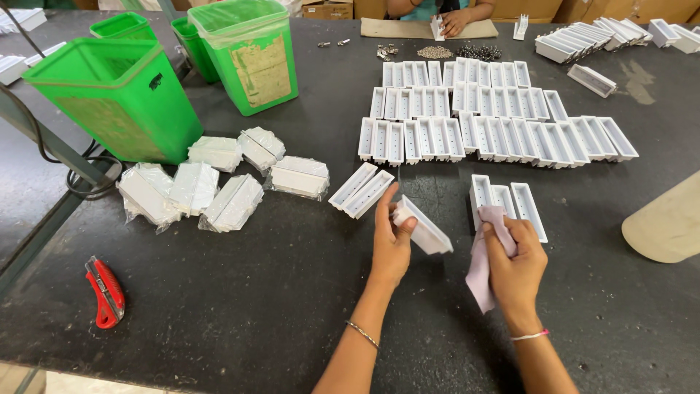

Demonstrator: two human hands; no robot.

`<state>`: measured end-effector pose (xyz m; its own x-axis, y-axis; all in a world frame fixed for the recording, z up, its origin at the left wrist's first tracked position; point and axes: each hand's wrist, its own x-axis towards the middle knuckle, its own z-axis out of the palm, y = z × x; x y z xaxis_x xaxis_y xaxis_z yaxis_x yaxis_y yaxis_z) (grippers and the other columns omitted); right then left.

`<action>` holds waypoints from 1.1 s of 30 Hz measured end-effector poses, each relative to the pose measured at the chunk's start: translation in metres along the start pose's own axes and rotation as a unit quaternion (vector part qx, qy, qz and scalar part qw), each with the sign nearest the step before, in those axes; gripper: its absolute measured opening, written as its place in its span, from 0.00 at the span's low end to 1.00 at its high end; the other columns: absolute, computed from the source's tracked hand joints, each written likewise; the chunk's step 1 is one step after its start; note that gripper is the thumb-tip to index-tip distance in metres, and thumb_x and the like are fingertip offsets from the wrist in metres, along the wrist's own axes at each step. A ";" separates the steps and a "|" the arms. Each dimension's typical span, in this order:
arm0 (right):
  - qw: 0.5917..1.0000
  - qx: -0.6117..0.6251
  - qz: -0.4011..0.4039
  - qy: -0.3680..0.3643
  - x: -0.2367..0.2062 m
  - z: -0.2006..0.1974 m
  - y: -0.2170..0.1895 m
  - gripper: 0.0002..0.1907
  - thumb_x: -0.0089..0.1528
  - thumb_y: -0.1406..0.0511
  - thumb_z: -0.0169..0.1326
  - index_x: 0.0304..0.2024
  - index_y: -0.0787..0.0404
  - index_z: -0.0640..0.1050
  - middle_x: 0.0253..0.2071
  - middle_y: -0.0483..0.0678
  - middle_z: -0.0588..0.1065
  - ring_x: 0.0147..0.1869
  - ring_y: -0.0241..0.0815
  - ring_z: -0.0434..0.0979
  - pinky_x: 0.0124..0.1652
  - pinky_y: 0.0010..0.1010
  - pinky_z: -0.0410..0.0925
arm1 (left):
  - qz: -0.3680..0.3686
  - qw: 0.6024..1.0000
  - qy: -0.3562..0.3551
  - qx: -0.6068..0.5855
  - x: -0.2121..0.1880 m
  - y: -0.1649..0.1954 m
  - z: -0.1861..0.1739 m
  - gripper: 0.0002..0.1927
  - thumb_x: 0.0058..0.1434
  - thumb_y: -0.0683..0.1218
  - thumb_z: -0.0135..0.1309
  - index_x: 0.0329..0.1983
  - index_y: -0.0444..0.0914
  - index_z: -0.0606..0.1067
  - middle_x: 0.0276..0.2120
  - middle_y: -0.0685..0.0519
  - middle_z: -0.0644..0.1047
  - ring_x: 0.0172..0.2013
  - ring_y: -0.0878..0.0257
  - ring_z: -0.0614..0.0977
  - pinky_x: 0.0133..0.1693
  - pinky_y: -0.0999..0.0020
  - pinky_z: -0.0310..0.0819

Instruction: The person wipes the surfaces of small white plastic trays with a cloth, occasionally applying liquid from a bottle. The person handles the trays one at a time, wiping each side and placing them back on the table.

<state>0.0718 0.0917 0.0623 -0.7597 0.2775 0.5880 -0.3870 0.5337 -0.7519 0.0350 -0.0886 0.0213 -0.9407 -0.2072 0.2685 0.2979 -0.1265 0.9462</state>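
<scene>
My left hand (390, 237) holds a white rectangular plastic tray (425, 228) by its near end, tilted above the dark table (255, 292). My right hand (516, 259) grips a pale pink cloth (481, 270) just right of that tray, close to it. Directly behind my right hand stand three white trays (519, 201) side by side. Two more white trays (361, 190) lie together just left of my left hand.
Rows of several white trays (496, 120) fill the table's far middle. Plastic-wrapped tray bundles (219, 182) lie at the left near green bins (120, 95). A red utility knife (106, 292) sits near the front left. Another person's hands (452, 22) work at the far edge.
</scene>
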 end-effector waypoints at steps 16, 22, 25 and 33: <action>1.000 -0.001 0.023 0.022 0.006 -0.011 0.003 0.10 0.64 0.68 0.61 0.47 0.66 0.81 0.37 0.49 0.76 0.40 0.38 0.76 0.43 0.27 0.68 | 0.083 0.856 0.123 0.496 0.001 0.005 -0.018 0.36 0.54 0.42 0.62 0.67 0.38 0.65 0.49 0.45 0.72 0.51 0.47 0.71 0.52 0.50 0.62; 0.991 -0.008 -0.018 0.133 0.039 -0.056 0.053 0.09 0.67 0.70 0.61 0.47 0.70 0.78 0.41 0.47 0.76 0.46 0.33 0.74 0.48 0.25 0.68 | 0.071 0.816 0.169 0.548 0.003 -0.002 -0.007 0.32 0.51 0.44 0.63 0.61 0.39 0.70 0.49 0.45 0.71 0.50 0.45 0.70 0.48 0.49 0.62; 0.974 0.081 0.086 0.194 0.054 -0.086 0.080 0.09 0.67 0.68 0.61 0.48 0.68 0.80 0.41 0.42 0.77 0.43 0.29 0.73 0.44 0.23 0.69 | 0.079 0.814 0.172 0.550 0.000 -0.003 0.003 0.29 0.52 0.45 0.63 0.59 0.40 0.71 0.48 0.46 0.71 0.50 0.45 0.70 0.48 0.49 0.62; 0.919 0.272 0.158 0.238 0.071 -0.138 0.106 0.09 0.65 0.68 0.59 0.47 0.65 0.80 0.40 0.41 0.78 0.40 0.29 0.75 0.40 0.22 0.70 | 0.083 0.811 0.175 0.551 -0.018 0.007 0.040 0.28 0.52 0.48 0.65 0.56 0.42 0.72 0.48 0.47 0.70 0.52 0.46 0.69 0.49 0.50 0.62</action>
<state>0.0492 0.2778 0.0653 -0.6144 0.7376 0.2800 -0.4883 -0.0767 -0.8693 0.0473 -0.0467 0.0308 -0.7412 -0.4203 0.5235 -0.0923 0.8362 0.5406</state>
